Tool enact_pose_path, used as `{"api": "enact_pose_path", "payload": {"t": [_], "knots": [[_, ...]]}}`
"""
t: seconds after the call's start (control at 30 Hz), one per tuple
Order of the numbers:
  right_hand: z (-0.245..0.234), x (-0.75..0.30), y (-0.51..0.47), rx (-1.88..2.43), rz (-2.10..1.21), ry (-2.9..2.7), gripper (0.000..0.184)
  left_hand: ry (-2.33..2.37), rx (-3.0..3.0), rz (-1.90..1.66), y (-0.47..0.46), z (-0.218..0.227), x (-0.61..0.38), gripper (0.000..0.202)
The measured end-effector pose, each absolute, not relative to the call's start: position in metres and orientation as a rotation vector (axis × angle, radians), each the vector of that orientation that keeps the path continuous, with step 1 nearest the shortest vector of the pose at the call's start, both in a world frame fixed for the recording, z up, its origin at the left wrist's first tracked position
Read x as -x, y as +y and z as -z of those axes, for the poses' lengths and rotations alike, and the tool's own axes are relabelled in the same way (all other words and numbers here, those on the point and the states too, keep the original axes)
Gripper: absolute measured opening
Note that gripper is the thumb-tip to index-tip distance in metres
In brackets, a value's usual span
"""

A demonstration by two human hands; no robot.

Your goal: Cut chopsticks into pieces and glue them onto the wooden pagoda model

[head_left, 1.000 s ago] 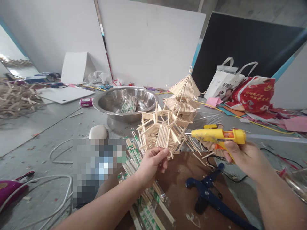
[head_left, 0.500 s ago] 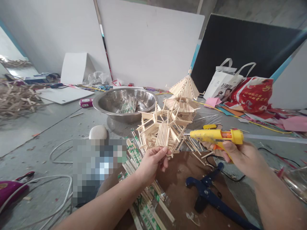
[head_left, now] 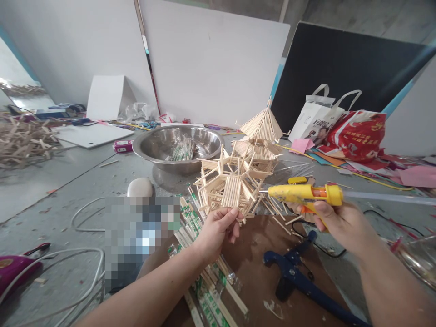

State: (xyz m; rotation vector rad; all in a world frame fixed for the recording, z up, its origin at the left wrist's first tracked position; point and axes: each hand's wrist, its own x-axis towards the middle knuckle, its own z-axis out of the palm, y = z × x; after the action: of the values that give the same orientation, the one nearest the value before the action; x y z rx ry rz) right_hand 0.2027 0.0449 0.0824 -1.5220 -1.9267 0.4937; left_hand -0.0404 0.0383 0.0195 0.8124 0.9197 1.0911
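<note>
My left hand [head_left: 216, 230] pinches the lower edge of a small stick-built model piece [head_left: 229, 187], a lattice of pale wooden sticks held upright over the floor. My right hand [head_left: 340, 222] grips a yellow hot glue gun [head_left: 304, 194] with an orange trigger; its nozzle points left and sits right beside the model's right edge. Behind the held piece stands a finished stick pavilion roof [head_left: 262, 129] on a tiered base.
A steel bowl [head_left: 155, 147] with wrapped chopsticks sits behind. Packs of chopsticks [head_left: 204, 277] lie under my left wrist on brown board [head_left: 259, 272]. Blue cutters [head_left: 296, 277] lie below the gun. White cable [head_left: 81, 272], bags [head_left: 354, 134] and a stick pile [head_left: 20, 141] surround the spot.
The glue gun has crept left, bringing its nozzle up to the model's right side. My left hand holds the piece almost still.
</note>
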Motion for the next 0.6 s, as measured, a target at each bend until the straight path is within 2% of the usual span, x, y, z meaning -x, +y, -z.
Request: {"api": "enact_pose_path", "payload": {"t": [0.6], "knots": [[-0.0799,-0.2057,0.0456,1.542,-0.510,-1.921,0.046,1.010,-0.803,-1.121,0.0345,-0.0212,0.0394,0.028]]}}
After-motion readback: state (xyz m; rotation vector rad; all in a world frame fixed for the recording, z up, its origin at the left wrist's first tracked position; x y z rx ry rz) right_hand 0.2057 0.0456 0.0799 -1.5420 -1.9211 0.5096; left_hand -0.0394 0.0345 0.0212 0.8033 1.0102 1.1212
